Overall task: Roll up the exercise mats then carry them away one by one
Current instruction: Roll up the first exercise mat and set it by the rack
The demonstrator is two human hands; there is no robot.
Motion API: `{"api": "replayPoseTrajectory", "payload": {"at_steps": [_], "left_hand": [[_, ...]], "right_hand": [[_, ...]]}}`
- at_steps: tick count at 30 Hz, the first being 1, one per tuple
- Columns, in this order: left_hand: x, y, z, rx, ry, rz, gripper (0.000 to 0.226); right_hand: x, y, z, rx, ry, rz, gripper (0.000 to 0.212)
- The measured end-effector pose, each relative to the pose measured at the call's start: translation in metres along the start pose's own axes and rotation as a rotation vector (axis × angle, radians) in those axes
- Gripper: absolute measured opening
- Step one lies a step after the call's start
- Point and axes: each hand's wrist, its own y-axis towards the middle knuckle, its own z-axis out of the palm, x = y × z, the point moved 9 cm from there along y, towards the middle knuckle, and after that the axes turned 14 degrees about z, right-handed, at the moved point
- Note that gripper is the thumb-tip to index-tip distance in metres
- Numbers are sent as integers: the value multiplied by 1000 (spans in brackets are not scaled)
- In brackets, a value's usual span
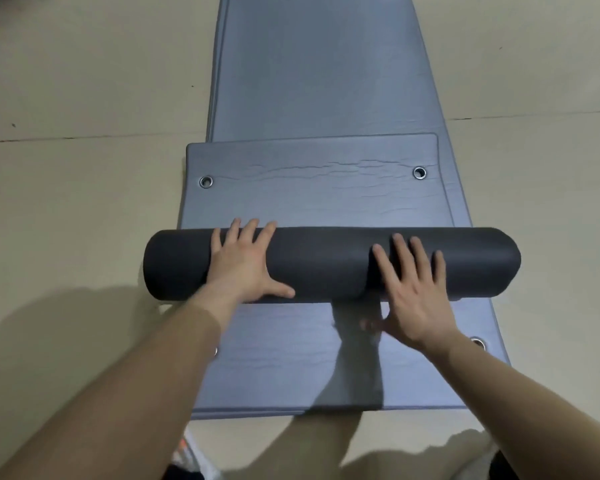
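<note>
A dark grey rolled part of an exercise mat point(329, 261) lies crosswise in the middle of the view. Its unrolled flap point(312, 188), blue-grey with two metal eyelets, stretches away from the roll. My left hand point(246, 261) lies flat on the left half of the roll, fingers spread. My right hand point(413, 292) presses on the right half, fingers spread, thumb down toward the mat below. Underneath lies at least one more flat blue-grey mat point(291, 368) that runs from my knees far ahead.
The mats lie on a pale beige floor point(84, 98) with a seam line across it. One of the lower mat's eyelets point(477, 342) shows by my right wrist. My bare knee point(326, 441) and dark shorts are at the bottom edge.
</note>
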Motion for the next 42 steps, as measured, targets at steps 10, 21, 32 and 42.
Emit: {"api": "replayPoseTrajectory", "payload": {"at_steps": [10, 21, 32, 42], "left_hand": [[6, 21, -9, -110, 243, 150, 133], [-19, -72, 27, 358, -33, 189, 134], [-24, -92, 9, -172, 13, 16, 104], [17, 33, -20, -61, -23, 65, 134]], "right_hand": [[9, 87, -12, 98, -231, -103, 130], [20, -64, -5, 270, -126, -109, 137], [36, 25, -33, 315, 21, -27, 140], [15, 58, -3, 45, -143, -67, 152]]}}
